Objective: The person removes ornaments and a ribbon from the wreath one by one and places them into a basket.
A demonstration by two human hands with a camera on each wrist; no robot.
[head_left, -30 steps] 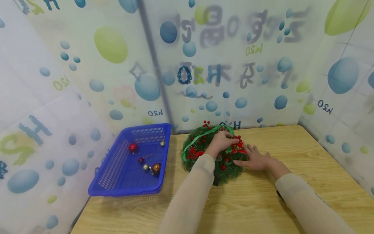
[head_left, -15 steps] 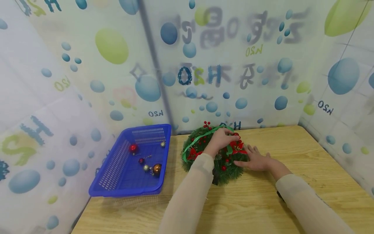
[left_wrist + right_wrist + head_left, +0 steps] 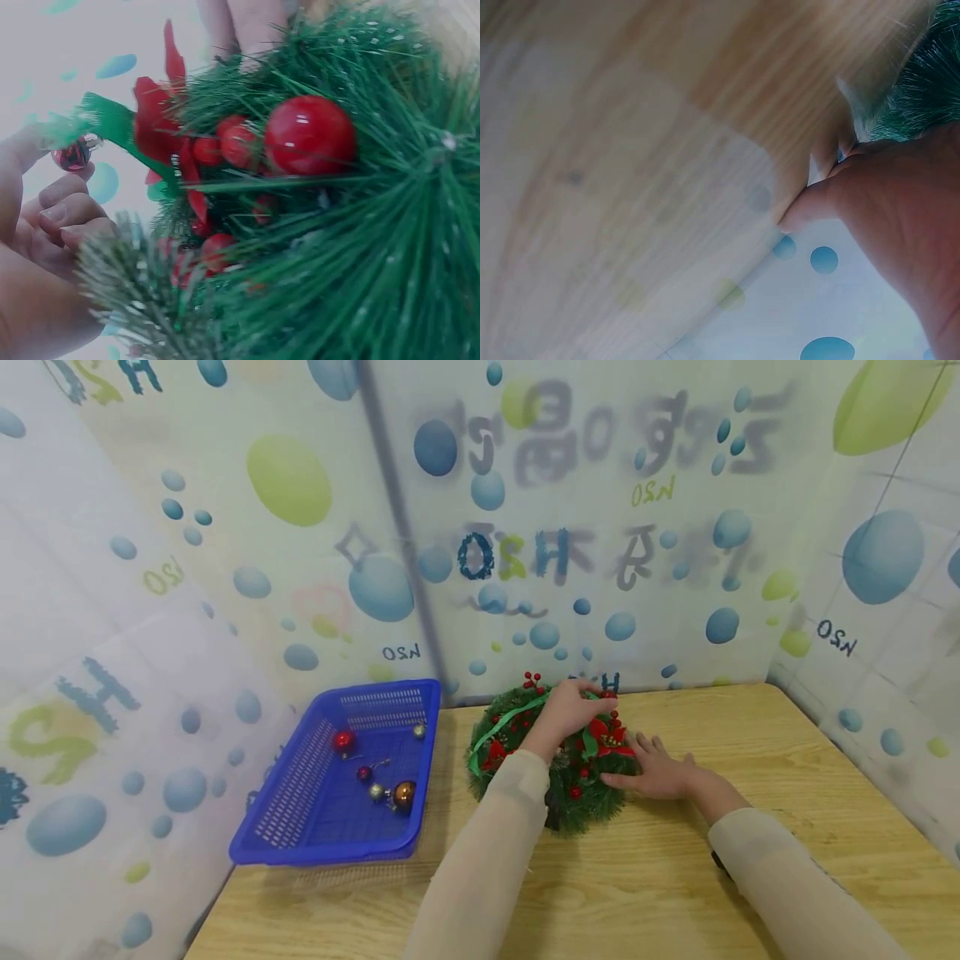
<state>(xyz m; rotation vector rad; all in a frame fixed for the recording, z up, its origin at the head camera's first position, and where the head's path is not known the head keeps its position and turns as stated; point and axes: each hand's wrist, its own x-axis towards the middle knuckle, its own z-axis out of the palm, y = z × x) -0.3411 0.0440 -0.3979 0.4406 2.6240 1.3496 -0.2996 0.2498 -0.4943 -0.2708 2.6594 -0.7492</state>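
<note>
A green Christmas wreath (image 3: 592, 806) lies on the wooden table, trimmed with red poinsettias (image 3: 611, 739), berries and a green ribbon (image 3: 501, 720). Over its far part reaches my left hand (image 3: 562, 714). In the left wrist view that hand pinches a small shiny red Christmas bauble (image 3: 73, 155) with a silver cap, beside the end of the green ribbon. A larger red ball (image 3: 310, 136) sits among the needles. My right hand (image 3: 656, 770), fingers spread, rests against the wreath's right edge; the right wrist view shows only part of it.
A blue plastic basket (image 3: 258, 850) stands left of the wreath. Inside it are a red bauble (image 3: 343, 742), a brown one (image 3: 404, 795) and several smaller ones. Patterned curtain walls (image 3: 525, 585) close off the table (image 3: 750, 735) at the back and sides.
My left hand has lifted a little and shifted slightly away, toward the back of the wreath, uncovering more of the right poinsettia. The right hand has stayed in place.
</note>
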